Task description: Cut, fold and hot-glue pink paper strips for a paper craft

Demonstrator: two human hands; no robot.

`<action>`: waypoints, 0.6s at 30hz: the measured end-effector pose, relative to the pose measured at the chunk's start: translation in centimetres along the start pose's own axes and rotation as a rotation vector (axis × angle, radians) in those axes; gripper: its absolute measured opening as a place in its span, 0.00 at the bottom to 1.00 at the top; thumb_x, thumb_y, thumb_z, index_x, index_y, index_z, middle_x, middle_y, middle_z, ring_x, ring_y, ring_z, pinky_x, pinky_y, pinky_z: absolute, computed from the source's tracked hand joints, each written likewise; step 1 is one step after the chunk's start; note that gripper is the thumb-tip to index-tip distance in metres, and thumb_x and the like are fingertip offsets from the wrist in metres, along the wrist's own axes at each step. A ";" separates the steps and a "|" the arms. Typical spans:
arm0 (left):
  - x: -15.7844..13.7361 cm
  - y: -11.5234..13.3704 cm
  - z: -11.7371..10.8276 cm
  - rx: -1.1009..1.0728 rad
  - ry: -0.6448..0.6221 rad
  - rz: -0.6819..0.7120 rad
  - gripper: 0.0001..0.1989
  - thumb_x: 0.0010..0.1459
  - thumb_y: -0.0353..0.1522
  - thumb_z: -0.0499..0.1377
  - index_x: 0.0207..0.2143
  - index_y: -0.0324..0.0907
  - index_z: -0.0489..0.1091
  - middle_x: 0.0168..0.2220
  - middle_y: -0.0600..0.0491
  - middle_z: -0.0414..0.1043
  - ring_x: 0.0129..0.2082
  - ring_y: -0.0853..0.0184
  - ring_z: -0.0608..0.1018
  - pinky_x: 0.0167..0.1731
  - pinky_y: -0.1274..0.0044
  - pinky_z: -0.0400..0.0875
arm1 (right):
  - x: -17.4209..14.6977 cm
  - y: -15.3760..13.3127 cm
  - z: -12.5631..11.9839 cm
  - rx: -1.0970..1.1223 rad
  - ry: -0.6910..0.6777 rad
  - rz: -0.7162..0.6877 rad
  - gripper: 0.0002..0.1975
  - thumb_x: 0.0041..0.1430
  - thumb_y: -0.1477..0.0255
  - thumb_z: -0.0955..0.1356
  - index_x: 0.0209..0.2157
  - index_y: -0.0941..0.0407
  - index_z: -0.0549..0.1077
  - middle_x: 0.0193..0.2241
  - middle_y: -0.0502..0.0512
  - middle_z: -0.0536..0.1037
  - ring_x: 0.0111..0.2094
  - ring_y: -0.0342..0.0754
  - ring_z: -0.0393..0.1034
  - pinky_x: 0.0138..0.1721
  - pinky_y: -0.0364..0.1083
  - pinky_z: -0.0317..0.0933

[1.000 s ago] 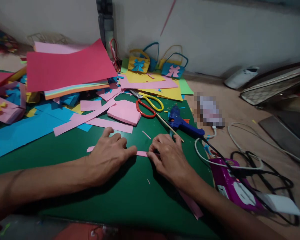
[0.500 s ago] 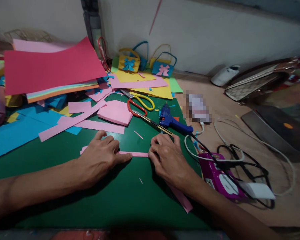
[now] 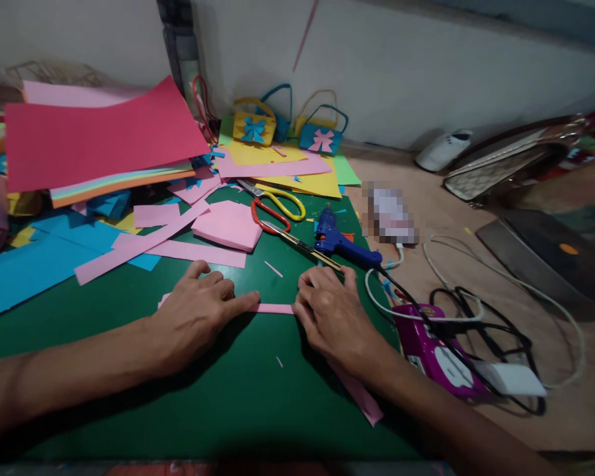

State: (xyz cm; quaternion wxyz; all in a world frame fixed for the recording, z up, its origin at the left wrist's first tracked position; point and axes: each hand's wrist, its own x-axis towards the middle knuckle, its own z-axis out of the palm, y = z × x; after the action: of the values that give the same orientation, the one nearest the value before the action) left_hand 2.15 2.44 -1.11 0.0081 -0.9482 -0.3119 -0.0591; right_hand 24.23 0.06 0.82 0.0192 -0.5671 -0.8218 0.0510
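So the narrow pink paper strip (image 3: 276,308) is lying on the green work surface (image 3: 258,403), running from one hand to the other with a short bare stretch showing in the gap. The left hand (image 3: 198,317) is laid over it, thumb stretched out along the strip and the other fingers bent — can't tell whether they're grasping the paper or only pressing on it, since the palm hides that part. A bit of pink peeks out on the far side of that hand too. The right hand (image 3: 332,314) has its thumb and curled fingers closed on the strip's other end, and a wider pink piece (image 3: 361,400) pokes out from under that wrist (most of it is hidden, so no idea how long it is). Just beyond the right fingers there's a craft knife (image 3: 305,248), its blade end reaching the scissors (image 3: 259,194) with one red and one yellow handle, and a blue glue gun (image 3: 350,248) right beside it. A folded pink paper piece (image 3: 228,227) sits past the left hand, next to some loose pink strips (image 3: 143,243) on blue paper (image 3: 39,264). At the back — a yellow mini bag with a blue bow (image 3: 254,129) and a blue one with a pink bow (image 3: 322,139).
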 end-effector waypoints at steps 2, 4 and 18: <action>0.1 -0.1 0.1 -0.049 0.015 -0.055 0.13 0.63 0.27 0.46 0.45 0.44 0.67 0.26 0.55 0.71 0.26 0.66 0.70 0.36 0.69 0.54 | 0.0 0.0 0.2 -0.016 0.001 0.000 0.08 0.57 0.76 0.61 0.25 0.58 0.68 0.33 0.56 0.72 0.39 0.51 0.63 0.44 0.54 0.45; 0.1 -0.1 0.3 -0.107 0.035 -0.104 0.11 0.63 0.28 0.47 0.42 0.41 0.67 0.26 0.54 0.72 0.26 0.66 0.71 0.36 0.69 0.55 | 0.1 0.1 0.3 -0.031 0.004 0.003 0.08 0.57 0.76 0.61 0.25 0.58 0.69 0.33 0.56 0.72 0.38 0.51 0.63 0.44 0.55 0.45; -0.1 -0.5 0.6 -0.263 0.086 -0.086 0.12 0.64 0.30 0.50 0.34 0.46 0.72 0.23 0.57 0.71 0.25 0.69 0.72 0.34 0.71 0.51 | 0.0 0.0 0.4 -0.052 0.001 -0.010 0.08 0.57 0.76 0.62 0.25 0.58 0.68 0.32 0.55 0.71 0.37 0.50 0.63 0.44 0.54 0.45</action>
State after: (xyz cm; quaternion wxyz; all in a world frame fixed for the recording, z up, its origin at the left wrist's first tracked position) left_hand 1.83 2.85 -1.74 -0.1055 -0.9235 -0.3411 -0.1405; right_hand 24.22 0.04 0.44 0.0051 -0.5632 -0.8258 0.0296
